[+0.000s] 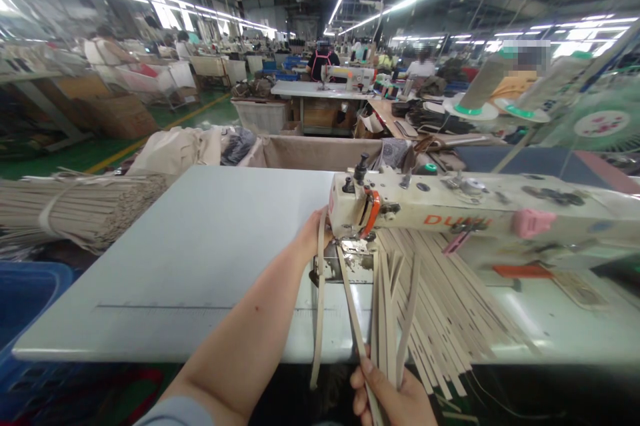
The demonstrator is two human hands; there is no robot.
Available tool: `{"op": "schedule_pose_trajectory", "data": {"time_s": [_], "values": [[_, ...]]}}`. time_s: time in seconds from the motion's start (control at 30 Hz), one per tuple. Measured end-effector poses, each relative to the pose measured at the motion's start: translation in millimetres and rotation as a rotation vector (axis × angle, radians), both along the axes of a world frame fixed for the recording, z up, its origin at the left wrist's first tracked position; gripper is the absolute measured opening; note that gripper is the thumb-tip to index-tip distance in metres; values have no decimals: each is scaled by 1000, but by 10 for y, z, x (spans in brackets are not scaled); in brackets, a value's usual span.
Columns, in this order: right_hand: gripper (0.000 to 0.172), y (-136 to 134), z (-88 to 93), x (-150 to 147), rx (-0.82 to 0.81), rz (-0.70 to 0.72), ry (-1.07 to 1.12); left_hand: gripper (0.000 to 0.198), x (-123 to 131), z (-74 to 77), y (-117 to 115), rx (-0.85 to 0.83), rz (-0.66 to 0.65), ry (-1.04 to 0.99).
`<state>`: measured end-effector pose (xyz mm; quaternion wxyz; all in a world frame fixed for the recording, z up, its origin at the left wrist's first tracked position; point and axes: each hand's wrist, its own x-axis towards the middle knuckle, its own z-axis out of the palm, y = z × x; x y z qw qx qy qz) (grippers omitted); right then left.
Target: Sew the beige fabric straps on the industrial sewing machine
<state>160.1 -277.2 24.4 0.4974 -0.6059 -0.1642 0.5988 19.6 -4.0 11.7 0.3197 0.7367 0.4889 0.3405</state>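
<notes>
My left hand (320,231) is at the left side of the sewing machine's head (350,203), its fingers partly hidden. A narrow beige strap (321,299) is held up there and hangs down past the table's front edge. Low at the front, my right hand (393,394) is closed, pinching another beige strap (353,306) between thumb and fingers. That strap runs up to the metal needle plate (355,263) under the head. Several loose straps (384,309) stand close beside it, reaching down to the right hand; whether the hand grips these too is unclear.
Many more beige straps (445,306) fan out under the machine arm (500,206) and over the front edge. The pale tabletop (200,246) extends left. A tied strap bundle (80,209) and a blue basket (35,293) are at the left. Thread cones (483,89) stand right.
</notes>
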Motion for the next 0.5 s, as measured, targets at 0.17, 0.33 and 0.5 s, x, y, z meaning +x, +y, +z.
{"op": "schedule_pose_trajectory", "data": {"time_s": [0.17, 0.33, 0.5], "values": [[67, 15, -11, -13, -1, -9, -16, 30, 27, 7, -11, 23, 68, -22], [61, 17, -5, -21, -10, -19, -31, 22, 32, -12, 1, 16, 81, -42], [61, 21, -15, -24, -12, -21, -27, 19, 24, -32, -2, 29, 72, -33]]}}
